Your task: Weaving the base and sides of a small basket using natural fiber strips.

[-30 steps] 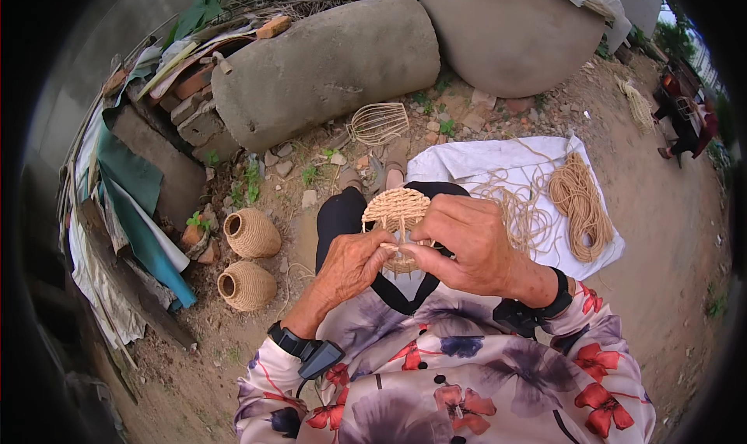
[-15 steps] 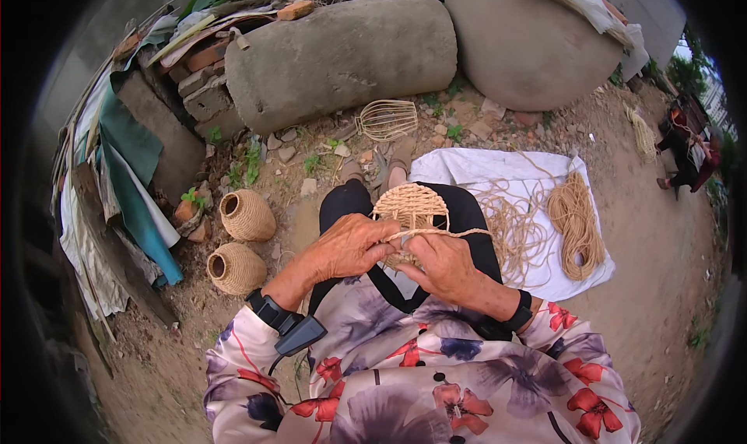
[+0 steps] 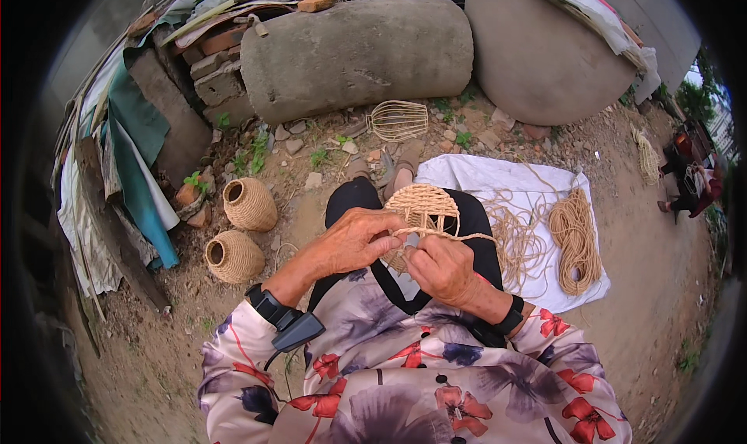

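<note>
- Head view: partly woven basket [image 3: 422,201] is located above the lap, between the knees. Its far end is woven; bare ribs show nearer the hands.
- Left hand [image 3: 350,244]: thumb and forefinger pinch narrowly on a twisted cord [image 3: 476,236] at the basket.
- Right hand [image 3: 445,269]: fingers curled narrow beside the cord; cannot tell what the fingertips grip. Both hands cover part of the basket.
- Two finished pots of woven cord, the far pot [image 3: 250,204] and the near pot [image 3: 236,257], lie tilted on the ground at left, just beside each other. Mouths are dark; contents cannot be told.
- Bare cage frame [image 3: 398,122]: on the ground beyond the feet, near a stone cylinder [image 3: 356,59].
- White sheet [image 3: 457,171], right of the knees: carries loose cord [image 3: 517,234] and a coil of rope [image 3: 576,242].
- Far edge: cylinder and large rounded stone [image 3: 548,51] block the ground ahead.
</note>
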A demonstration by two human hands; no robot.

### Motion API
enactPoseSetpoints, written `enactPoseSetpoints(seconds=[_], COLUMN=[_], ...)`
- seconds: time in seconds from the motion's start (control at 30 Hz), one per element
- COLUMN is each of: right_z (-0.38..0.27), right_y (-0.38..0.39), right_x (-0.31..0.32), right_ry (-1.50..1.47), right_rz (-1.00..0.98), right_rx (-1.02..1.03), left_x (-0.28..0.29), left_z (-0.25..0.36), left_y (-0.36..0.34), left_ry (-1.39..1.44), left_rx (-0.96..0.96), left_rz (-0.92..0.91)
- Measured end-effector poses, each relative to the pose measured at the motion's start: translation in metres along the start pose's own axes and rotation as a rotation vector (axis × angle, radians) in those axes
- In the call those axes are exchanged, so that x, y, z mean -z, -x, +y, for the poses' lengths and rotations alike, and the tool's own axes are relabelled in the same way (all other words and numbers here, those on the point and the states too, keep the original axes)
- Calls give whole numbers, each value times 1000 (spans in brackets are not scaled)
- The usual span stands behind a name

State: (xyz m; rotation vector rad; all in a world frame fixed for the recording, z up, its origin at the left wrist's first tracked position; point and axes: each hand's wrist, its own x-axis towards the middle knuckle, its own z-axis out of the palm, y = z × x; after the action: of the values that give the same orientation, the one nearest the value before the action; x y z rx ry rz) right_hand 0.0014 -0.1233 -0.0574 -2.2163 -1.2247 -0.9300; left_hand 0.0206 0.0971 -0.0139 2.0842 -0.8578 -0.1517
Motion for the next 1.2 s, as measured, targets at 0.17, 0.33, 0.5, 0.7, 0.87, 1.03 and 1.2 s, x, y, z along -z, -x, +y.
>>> enactPoseSetpoints(seconds=[0.17, 0.33, 0.5, 0.7, 0.87, 1.03, 1.2], right_z=[-1, -4, -7, -8, -9, -9, -10], right_y=[-1, -5, -4, -8, -16, -17, -17], right_x=[1, 3, 2, 0, 7, 7, 6], right_ry=[-13, -14, 33, -11, -43, -45, -63], right_rz=[-6, -5, -38, -33, -83, -114, -160], right_rx=[0, 23, -17, -58, -99, -109, -116], left_x=[4, -10, -15, -18, -15, -56, -81], left_z=[4, -5, 3, 0, 9, 7, 7], left_y=[-11, -29, -38, -44, -1, 48, 55], left_ry=[-86, -102, -422, -499, -144, 36, 558], left_rx=[-90, -130, -126, -166, 48, 352, 540], left_rz=[234, 280, 258, 281, 511, 453, 387])
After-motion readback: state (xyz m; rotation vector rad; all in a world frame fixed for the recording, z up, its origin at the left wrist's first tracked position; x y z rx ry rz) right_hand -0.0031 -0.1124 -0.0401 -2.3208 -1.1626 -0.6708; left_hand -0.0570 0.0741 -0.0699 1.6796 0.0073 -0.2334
